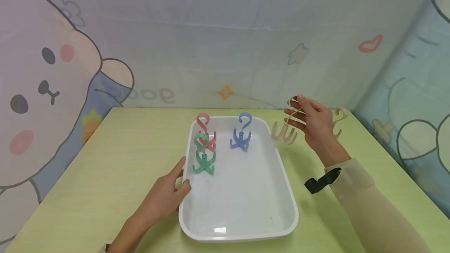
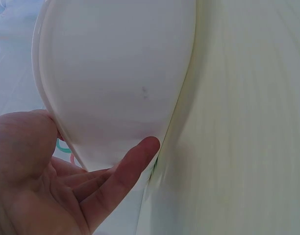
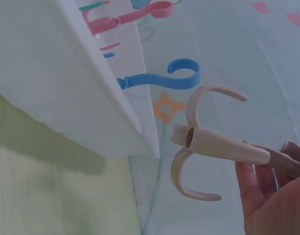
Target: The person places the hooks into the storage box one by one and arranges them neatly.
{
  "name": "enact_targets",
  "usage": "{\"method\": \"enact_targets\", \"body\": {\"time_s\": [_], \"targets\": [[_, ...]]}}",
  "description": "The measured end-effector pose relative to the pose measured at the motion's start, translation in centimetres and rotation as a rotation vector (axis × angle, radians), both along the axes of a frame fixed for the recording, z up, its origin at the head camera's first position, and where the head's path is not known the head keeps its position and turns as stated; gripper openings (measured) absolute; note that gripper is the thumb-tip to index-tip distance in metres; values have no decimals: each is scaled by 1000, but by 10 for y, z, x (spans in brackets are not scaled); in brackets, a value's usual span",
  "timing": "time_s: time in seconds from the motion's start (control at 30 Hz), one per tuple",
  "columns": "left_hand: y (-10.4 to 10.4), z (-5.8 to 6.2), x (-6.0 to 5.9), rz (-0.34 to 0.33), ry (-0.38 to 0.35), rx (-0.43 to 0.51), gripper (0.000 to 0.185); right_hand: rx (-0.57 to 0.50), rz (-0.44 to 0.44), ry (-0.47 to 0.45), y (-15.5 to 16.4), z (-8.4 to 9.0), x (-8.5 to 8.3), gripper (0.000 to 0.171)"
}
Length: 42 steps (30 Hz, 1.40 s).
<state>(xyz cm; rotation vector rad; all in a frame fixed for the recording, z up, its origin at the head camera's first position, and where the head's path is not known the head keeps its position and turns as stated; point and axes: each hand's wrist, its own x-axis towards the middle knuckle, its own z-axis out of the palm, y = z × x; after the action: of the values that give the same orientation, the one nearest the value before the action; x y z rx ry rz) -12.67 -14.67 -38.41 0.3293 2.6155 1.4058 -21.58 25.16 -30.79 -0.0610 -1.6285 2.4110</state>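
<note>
The right hand (image 1: 316,124) pinches a beige claw hook (image 1: 284,134) by its curved stem, near the worktop's (image 1: 88,190) far edge. Its long axis slants, pronged end toward the white tray (image 1: 242,198) leftward; the left hand (image 1: 163,197) grips the tray's left wall.

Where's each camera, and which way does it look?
Head: on the head, facing forward and down at the tray; left hand, right hand show.
Left wrist: worn there, facing the tray's outer side; left hand shows.
Right wrist: worn there, facing the held beige hook; right hand shows.
Head and right wrist share the blue hook.
</note>
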Motion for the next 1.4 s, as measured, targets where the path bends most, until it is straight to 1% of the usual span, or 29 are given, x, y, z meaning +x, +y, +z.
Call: {"method": "enact_targets", "body": {"time_s": [0.07,0.5,0.7,0.97,1.07,1.27,1.4], "targets": [[0,0,0,0,1,-3,74,8,1,-4,-2,1,1,37],[0,-1,-2,-5,11,-9,74,26,22,-24,-13,8,3,30],[-1,-2,-2,-2,5,-5,74,39,21,-23,-18,10,3,37],[0,-1,-1,-1,1,-5,74,48,19,-28,-26,10,3,38],[-1,-1,-1,-2,2,-10,74,70,19,-20,-29,9,3,39],[-1,-1,-1,-1,8,-14,74,114,23,3,-37,7,3,33],[-1,-1,-1,-2,7,-10,74,129,32,0,-43,6,4,47]]}}
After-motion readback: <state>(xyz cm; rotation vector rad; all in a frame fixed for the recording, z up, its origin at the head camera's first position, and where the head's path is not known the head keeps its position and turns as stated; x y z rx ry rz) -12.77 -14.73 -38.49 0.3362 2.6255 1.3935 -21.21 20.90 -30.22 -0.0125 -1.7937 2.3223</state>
